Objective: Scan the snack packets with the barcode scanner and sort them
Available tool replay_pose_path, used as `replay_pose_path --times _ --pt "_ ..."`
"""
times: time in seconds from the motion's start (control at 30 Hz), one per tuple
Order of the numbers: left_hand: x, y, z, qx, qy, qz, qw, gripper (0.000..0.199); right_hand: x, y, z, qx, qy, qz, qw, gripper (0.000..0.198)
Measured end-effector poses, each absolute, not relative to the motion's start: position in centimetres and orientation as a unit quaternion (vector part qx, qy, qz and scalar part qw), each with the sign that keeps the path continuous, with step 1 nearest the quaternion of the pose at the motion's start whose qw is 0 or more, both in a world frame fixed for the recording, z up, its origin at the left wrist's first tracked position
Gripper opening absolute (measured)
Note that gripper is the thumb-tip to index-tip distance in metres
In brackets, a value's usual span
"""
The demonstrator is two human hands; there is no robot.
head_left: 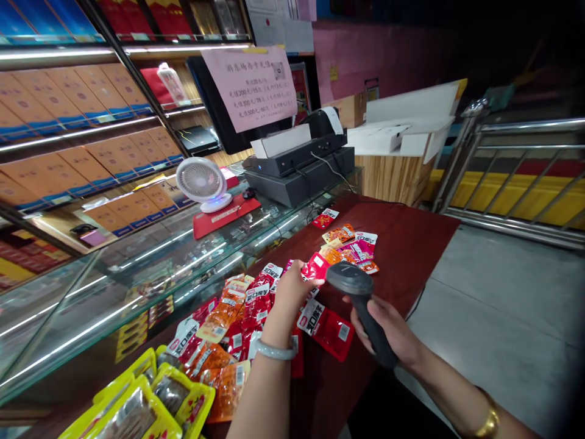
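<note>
My left hand (297,283) pinches a small red snack packet (316,266), its pale label facing up. In my right hand (388,329) is a dark barcode scanner (351,280), gripped by the handle, its head close beside that packet. Beneath and left of my left hand lies a spread of red and orange snack packets (258,305). One larger red packet (336,332) with a white barcode lies flat between my wrists. Beyond the scanner, a smaller heap of orange and purple packets (359,249) rests on the dark red tabletop (406,244).
Yellow-edged packs (137,408) lie at the lower left. A glass display counter (183,262) runs along the left, bearing a white fan (201,180) and a till (297,167) with a monitor behind. A metal railing (525,171) stands at the right.
</note>
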State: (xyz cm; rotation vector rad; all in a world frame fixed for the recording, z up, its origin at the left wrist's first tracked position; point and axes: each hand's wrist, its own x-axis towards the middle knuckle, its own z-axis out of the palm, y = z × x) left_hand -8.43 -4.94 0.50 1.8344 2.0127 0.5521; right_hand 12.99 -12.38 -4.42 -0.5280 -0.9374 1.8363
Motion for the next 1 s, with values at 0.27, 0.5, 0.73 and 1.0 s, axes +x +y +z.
replay_pose_path --times 0.27,0.5,0.73,1.0 --pt "-6.7 -3.9 -1.1 0.590 0.649 0.358 0.319 0.037 13.0 -12.3 -4.4 -0.224 -0.385 0.755 0.482 0.047" --pt "-8.9 -5.0 1.0 0.643 0.734 0.215 0.035 0.044 13.0 -12.3 -4.6 -0.213 -0.384 0.760 0.479 0.045" --pt "-10.5 -5.9 0.9 0.613 0.789 0.013 -0.028 0.052 13.1 -12.4 -4.4 -0.210 -0.381 0.770 0.468 0.048" --pt "-10.0 -4.7 0.4 0.640 0.743 0.172 0.096 0.033 13.0 -12.3 -4.2 -0.229 -0.405 0.760 0.454 0.055"
